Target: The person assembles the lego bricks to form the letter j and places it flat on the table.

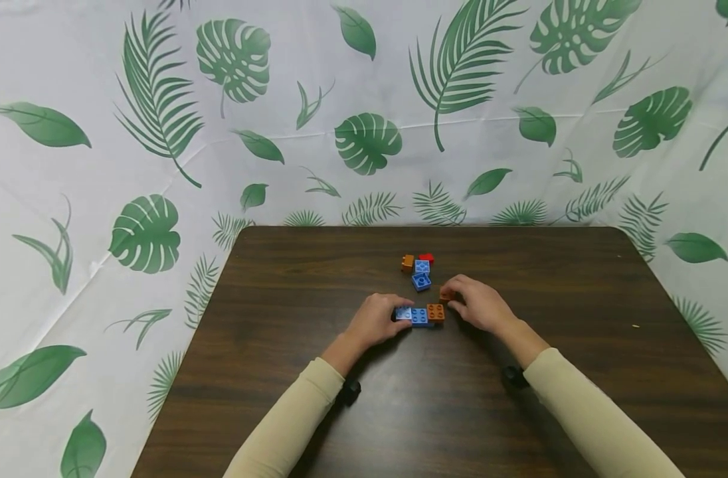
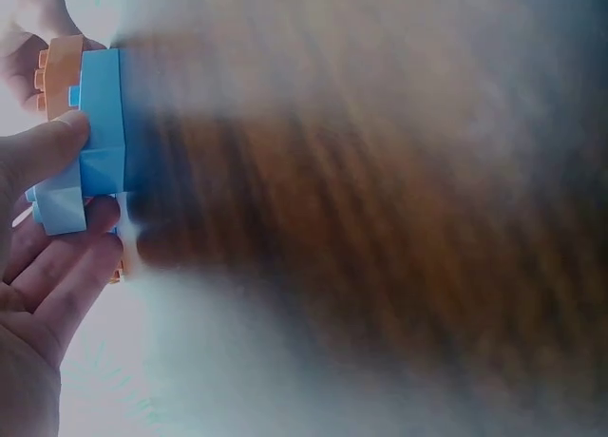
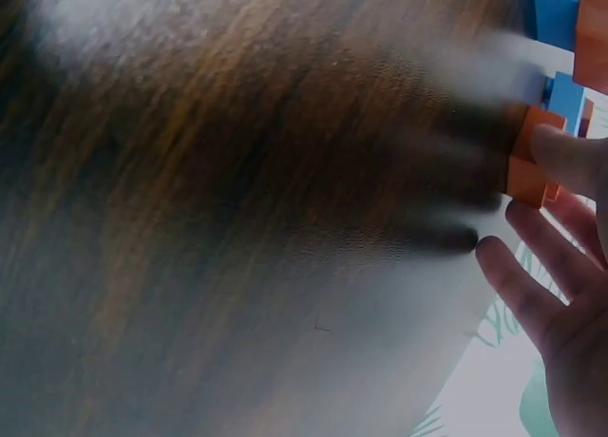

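A person's left hand (image 1: pixel 376 320) grips a joined row of blue and orange plastic bricks (image 1: pixel 420 315) at mid dark wooden tabletop (image 1: pixel 316 265). The right hand (image 1: pixel 480 304) pinches a small orange brick (image 1: pixel 446 294) just beside the row. Loose bricks (image 1: pixel 419 269) lie behind; bare wood surrounds everything.

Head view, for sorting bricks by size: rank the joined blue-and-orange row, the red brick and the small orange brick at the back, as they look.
1. Joined blue-and-orange row, held by the left hand.
2. Small orange brick and red brick: too alike, the red one partly hidden.
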A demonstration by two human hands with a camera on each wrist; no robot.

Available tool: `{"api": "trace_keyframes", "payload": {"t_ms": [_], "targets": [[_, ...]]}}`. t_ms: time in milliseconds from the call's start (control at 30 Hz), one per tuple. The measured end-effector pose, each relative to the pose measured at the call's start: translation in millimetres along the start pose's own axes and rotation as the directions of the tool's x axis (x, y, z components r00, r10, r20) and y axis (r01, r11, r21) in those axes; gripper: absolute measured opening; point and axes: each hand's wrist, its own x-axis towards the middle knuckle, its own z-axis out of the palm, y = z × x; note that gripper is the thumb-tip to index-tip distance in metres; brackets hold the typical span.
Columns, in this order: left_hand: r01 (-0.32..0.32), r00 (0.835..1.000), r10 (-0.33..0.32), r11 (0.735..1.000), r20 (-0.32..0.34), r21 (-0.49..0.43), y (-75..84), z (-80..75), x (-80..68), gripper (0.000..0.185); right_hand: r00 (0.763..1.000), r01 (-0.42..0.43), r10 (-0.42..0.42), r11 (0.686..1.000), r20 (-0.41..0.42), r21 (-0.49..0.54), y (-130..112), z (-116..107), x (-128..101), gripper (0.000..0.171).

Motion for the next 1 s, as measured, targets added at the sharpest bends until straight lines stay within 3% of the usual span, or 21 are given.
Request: {"api": "trace_keyframes", "payload": {"t_ms": [433,600,767,1000], "targets": [[0.032,0.999,-0.032,0.999,0.017,-0.023,1.1,-3.8,-4.6,0.037,0.996,-0.071,0.074,0.995,-0.044,0.063,-1.0,-7.8,-4.8,0.026],[0.039,0.999,-0.039,0.999,0.021,-0.029,1.2,-3.7,-4.2,0.037,0.998,-0.03,0.036,0.993,-0.047,0.111,-7.7,-19.4,-8.2,0.034],[0.037,0.999,-0.036,0.998,0.022,-0.057,0.8,-3.0,-3.0,0.037,1.0,0.021,-0.022,0.988,0.004,0.153,-21.0,-30.2,-12.5,0.043],[0.038,0.999,-0.036,0.997,0.029,-0.069,1.6,-2.3,-0.7,0.036,0.996,0.077,-0.085,0.981,0.039,0.177,-34.3,-32.4,-18.8,0.043]]}}
